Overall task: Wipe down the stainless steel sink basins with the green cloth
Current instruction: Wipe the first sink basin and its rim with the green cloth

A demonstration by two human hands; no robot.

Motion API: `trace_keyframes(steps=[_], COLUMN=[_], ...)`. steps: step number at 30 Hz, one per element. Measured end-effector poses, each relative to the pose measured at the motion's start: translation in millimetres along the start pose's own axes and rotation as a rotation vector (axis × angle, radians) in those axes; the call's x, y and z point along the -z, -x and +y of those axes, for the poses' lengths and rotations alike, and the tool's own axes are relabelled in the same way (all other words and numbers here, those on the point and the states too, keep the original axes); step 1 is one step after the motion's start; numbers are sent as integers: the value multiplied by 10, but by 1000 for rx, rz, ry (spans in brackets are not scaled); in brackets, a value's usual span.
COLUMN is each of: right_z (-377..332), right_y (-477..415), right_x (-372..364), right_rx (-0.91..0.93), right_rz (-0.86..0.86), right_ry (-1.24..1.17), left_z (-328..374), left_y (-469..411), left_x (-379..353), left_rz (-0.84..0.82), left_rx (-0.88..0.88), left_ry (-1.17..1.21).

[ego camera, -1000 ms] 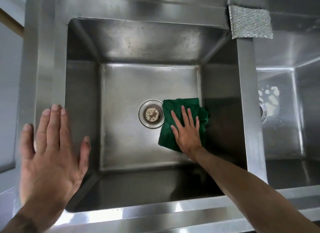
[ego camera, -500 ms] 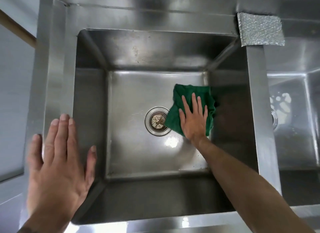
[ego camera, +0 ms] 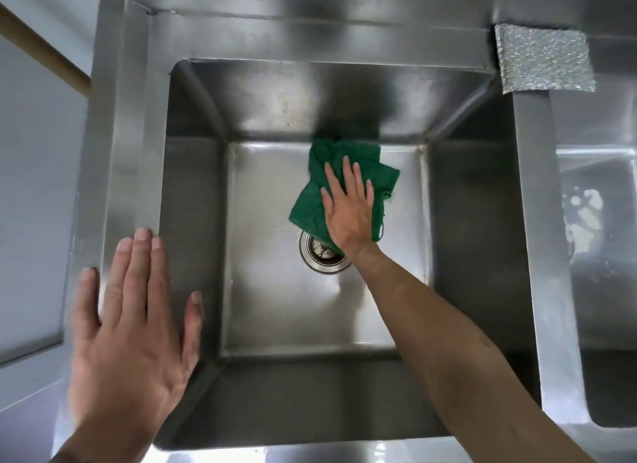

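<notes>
A deep stainless steel sink basin (ego camera: 269, 311) fills the middle of the view, with a round drain (ego camera: 322, 255) in its floor. The green cloth (ego camera: 312, 204) lies crumpled on the floor at the back, reaching the foot of the rear wall and covering the drain's upper edge. My right hand (ego camera: 348, 211) presses flat on the cloth, fingers spread and pointing away from me. My left hand (ego camera: 134, 321) rests flat and empty on the basin's left rim.
A second basin (ego camera: 599, 290) lies to the right behind a steel divider (ego camera: 541, 255). A silvery scouring pad (ego camera: 544, 62) sits at the divider's back end. A pale wall (ego camera: 34, 186) borders the left side.
My right hand has slid the cloth from the floor's right side, beside the drain, up and leftward to the back of the floor. The view has shifted; the left hand stays on the rim.
</notes>
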State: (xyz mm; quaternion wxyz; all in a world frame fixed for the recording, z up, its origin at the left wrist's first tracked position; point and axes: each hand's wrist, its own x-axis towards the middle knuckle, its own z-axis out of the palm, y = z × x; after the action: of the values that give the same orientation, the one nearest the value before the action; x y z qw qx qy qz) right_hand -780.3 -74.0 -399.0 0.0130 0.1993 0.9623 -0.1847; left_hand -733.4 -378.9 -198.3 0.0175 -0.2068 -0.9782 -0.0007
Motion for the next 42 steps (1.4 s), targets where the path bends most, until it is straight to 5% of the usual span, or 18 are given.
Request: trace_keyframes(steps=[6, 15, 19, 27, 34, 37, 42], right_z=[815, 985, 933, 539, 666, 148, -678], right_y=[342, 1752, 1425, 186, 341, 219, -26], right_x=[311, 282, 303, 252, 263, 34, -236], right_rx=[-138, 166, 101, -340, -281, -445, -416], right_rz=[33, -200, -180, 29, 76, 164, 135], right_ry=[50, 267, 202, -22, -31, -165, -280], left_z=[21, 13, 23, 30, -230, -451, -473], left_y=[-13, -8, -6, -13, -149, -256, -262], left_x=[51, 82, 90, 78, 137, 124, 47], left_rz=[-16, -54, -39, -29, 10, -20, -7], left_rx=[5, 4, 9, 2, -112, -222, -194], left_ry=[-4, -29, -29, -60, -23, -36, 38])
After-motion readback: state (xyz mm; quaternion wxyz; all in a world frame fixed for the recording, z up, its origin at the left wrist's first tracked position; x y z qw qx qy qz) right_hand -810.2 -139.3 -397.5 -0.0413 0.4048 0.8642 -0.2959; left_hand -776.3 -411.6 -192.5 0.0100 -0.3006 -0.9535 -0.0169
